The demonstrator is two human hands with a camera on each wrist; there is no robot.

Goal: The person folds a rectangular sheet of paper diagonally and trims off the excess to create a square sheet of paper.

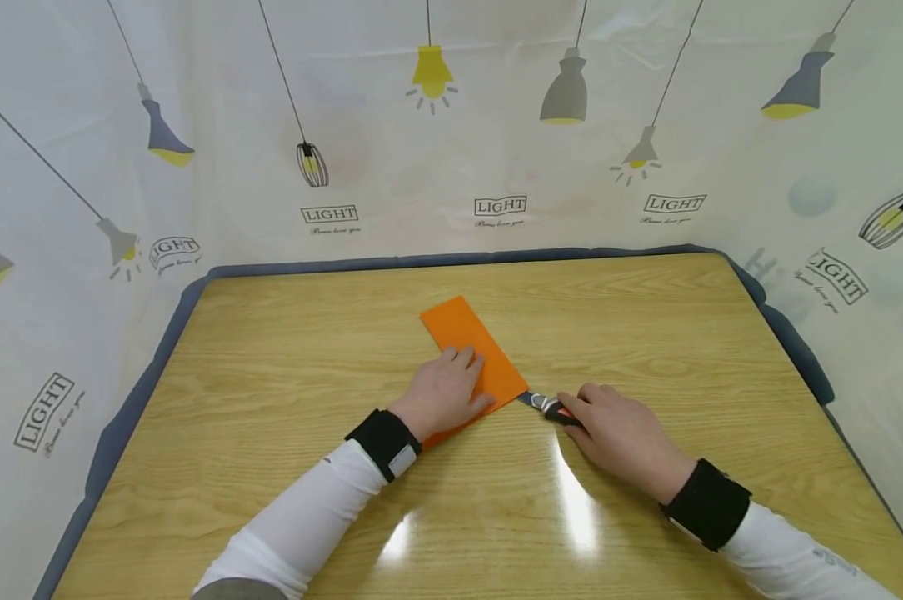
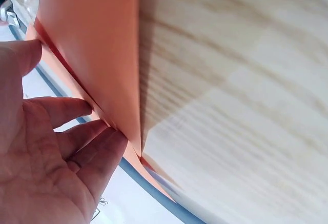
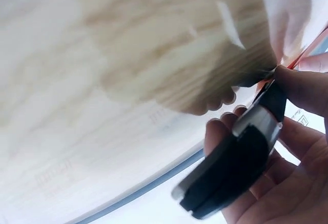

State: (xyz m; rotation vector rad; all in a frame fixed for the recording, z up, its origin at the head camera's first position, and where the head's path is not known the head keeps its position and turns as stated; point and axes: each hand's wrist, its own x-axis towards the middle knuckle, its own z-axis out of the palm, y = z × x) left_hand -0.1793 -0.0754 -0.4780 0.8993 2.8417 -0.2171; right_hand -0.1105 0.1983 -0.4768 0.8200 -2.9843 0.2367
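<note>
A folded sheet of orange paper (image 1: 455, 321) lies slantwise on the table. My left hand (image 1: 444, 392) rests flat on it with fingers spread, holding it down. In the left wrist view the fingertips (image 2: 120, 134) touch the paper (image 2: 92, 29), whose layers show a gap along the fold. My right hand (image 1: 627, 437) grips a utility knife (image 1: 537, 402) with a black and red handle. Its dark blade meets the paper's right corner and partly slips out of sight there. The right wrist view shows the knife's black handle end (image 3: 230, 167) against the palm.
The wood-grain table (image 1: 286, 358) is glossy and reflects light near its front. Dark blue edging (image 1: 391, 262) runs around it. A white curtain (image 1: 391, 167) printed with lamps surrounds the back and sides. Both wrists wear black bands (image 1: 710, 504).
</note>
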